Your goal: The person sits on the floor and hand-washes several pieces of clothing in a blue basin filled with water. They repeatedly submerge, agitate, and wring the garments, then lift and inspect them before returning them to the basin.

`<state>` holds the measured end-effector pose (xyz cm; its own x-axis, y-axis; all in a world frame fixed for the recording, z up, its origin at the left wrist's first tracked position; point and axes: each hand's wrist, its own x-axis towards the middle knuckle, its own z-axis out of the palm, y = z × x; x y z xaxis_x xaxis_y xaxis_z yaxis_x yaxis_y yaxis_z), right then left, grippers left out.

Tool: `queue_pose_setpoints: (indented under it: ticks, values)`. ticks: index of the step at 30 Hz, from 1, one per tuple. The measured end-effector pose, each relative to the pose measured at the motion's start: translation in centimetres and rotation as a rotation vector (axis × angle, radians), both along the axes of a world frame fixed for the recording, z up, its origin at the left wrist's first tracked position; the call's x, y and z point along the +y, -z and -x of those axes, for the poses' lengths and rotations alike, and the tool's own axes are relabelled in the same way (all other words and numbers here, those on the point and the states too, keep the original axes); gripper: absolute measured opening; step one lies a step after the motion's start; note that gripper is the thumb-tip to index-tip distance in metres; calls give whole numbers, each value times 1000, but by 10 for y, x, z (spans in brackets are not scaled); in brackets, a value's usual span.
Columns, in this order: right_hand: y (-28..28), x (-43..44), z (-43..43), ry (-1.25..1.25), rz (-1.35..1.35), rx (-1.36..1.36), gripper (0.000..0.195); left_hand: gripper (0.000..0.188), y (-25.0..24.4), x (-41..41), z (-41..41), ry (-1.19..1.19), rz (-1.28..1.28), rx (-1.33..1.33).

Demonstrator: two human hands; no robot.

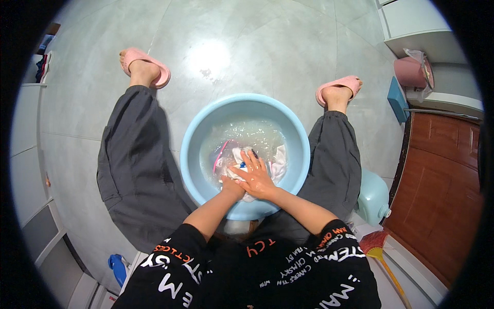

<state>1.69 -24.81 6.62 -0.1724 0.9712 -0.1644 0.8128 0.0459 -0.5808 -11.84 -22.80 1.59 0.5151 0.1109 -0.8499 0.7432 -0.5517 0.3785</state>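
Observation:
Between my legs a light blue plastic basin [303, 154] holds cloudy water with wet cloth in it. My right hand [256, 177] lies with its fingers spread over a bunched white cloth [239, 154] bearing a blue patch. Partly under it, my left hand [231, 186] rests at the lower edge of the same cloth; its fingers are mostly hidden. More white fabric [279, 164] soaks at the basin's right side, and a sheer piece with a pink edge [220, 156] lies at the left.
Pink slippers [164, 75] are on my feet. At right are a pale teal jug [372, 197], a broom with a yellow handle [386, 266], a brown door [436, 185], a blue dustpan [396, 99] and a pink bin [411, 72]. White cabinets [27, 127] line the left.

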Motion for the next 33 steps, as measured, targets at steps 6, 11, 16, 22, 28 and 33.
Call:
queue_pose_setpoints:
  ticks: [6, 11, 16, 22, 28, 33]
  values:
    - [56, 94, 3, -102, 210, -208, 36, 84, -41, 10, -14, -304, -184, -56]
    - [72, 143, 22, 440, 395, -67, 33, 87, -31, 7, -14, -290, -193, -16]
    - [42, 117, 2, 795, 68, 518, 33, 86, -36, 13, -11, -332, -201, -52]
    - [-10, -11, -1, 47, -65, 92, 41, 69, -34, 11, -13, -140, -67, 59]
    - [53, 86, 0, 14, 163, -252, 35, 86, -25, 3, -14, -274, -235, -125]
    - [80, 132, 18, 469, 102, 33, 29, 88, 6, -12, -1, -256, -308, -152]
